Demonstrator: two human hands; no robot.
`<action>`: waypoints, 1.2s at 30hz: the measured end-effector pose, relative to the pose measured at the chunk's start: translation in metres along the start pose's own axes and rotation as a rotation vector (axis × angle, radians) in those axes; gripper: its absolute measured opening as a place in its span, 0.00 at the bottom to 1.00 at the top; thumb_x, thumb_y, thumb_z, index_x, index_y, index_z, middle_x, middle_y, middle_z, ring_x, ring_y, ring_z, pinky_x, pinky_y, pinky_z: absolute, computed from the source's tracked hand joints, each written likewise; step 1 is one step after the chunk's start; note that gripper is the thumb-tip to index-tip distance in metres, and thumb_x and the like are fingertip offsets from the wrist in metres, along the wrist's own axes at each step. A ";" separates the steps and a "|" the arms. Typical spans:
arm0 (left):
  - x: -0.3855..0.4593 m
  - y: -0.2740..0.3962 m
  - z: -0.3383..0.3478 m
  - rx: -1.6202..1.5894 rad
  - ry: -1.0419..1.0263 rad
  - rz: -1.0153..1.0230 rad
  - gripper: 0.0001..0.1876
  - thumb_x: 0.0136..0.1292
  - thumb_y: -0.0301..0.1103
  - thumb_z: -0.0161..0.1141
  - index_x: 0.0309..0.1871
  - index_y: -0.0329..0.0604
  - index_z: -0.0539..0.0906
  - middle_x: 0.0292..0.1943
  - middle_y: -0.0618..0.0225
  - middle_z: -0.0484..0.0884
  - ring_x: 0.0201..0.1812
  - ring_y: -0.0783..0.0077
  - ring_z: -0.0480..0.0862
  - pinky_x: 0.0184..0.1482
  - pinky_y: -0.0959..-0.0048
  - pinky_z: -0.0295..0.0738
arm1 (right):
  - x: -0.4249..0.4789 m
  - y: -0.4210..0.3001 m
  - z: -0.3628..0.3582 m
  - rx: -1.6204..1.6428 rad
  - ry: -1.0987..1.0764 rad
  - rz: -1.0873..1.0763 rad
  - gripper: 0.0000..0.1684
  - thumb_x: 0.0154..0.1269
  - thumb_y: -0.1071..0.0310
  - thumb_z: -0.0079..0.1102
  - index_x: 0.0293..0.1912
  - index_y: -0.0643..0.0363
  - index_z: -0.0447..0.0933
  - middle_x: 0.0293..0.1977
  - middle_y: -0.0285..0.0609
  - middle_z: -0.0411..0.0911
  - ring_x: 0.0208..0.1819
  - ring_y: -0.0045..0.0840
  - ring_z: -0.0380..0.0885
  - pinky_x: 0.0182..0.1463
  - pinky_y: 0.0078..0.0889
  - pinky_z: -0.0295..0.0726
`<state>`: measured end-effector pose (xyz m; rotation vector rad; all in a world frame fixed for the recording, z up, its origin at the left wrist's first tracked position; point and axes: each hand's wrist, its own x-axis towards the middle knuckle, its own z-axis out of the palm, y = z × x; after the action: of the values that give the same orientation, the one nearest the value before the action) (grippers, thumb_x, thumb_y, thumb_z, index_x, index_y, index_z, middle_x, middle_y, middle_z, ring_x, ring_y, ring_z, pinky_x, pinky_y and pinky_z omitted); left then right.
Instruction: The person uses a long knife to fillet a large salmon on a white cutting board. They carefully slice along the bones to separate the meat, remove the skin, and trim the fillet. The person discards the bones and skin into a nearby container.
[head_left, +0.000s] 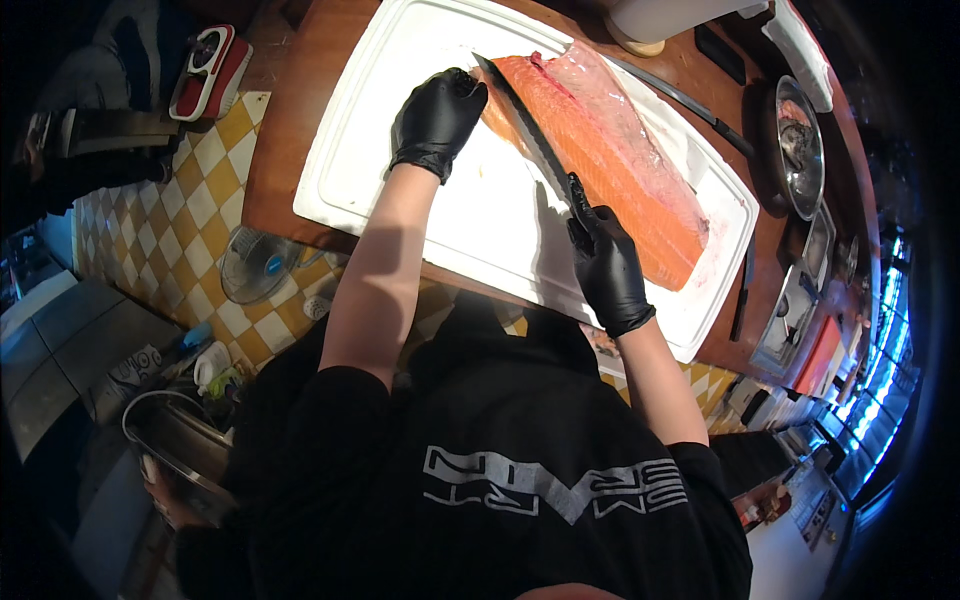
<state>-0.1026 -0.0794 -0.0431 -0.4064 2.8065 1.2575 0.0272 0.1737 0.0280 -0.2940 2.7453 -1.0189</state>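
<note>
A large orange salmon fillet (607, 165) with a pale belly edge lies diagonally on a white plastic cutting board (360, 150). My right hand (609, 262), in a black glove, grips a long knife (529, 127) whose blade runs along the fillet's near left edge, over a thin strip of flesh. My left hand (439, 116), also black-gloved, is closed at the fillet's far left corner, close to the knife's tip, and pinches the edge of the strip. The exact fingertip contact is hidden by the glove.
A second long knife (675, 97) lies beyond the fillet, across the board's far edge. A metal bowl (801, 150) with fish pieces stands at right, near metal trays (787, 322) and a red cutting board (817, 356). Another person's hand (169, 495) touches a metal pot at lower left.
</note>
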 end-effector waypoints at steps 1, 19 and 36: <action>0.000 0.000 0.000 -0.012 -0.004 0.003 0.20 0.71 0.51 0.64 0.44 0.42 0.90 0.42 0.55 0.92 0.46 0.49 0.91 0.50 0.59 0.83 | -0.002 0.006 0.002 -0.018 0.004 -0.020 0.31 0.73 0.79 0.61 0.72 0.56 0.75 0.41 0.60 0.79 0.41 0.53 0.81 0.48 0.39 0.81; -0.007 0.000 0.001 -0.001 0.002 0.056 0.18 0.68 0.48 0.67 0.50 0.43 0.90 0.45 0.55 0.92 0.50 0.50 0.91 0.53 0.59 0.84 | -0.034 0.005 -0.006 -0.235 -0.023 0.020 0.36 0.72 0.74 0.61 0.76 0.42 0.72 0.39 0.53 0.77 0.37 0.46 0.83 0.39 0.45 0.83; 0.027 -0.004 -0.002 -0.024 -0.065 -0.030 0.17 0.62 0.49 0.70 0.40 0.43 0.90 0.37 0.57 0.92 0.40 0.54 0.90 0.47 0.61 0.83 | -0.050 0.018 -0.026 0.008 0.172 -0.009 0.13 0.70 0.78 0.63 0.53 0.64 0.83 0.41 0.56 0.80 0.41 0.51 0.82 0.44 0.42 0.82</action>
<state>-0.1277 -0.0897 -0.0489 -0.4005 2.7235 1.2763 0.0668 0.2158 0.0408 -0.2278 2.8935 -1.1052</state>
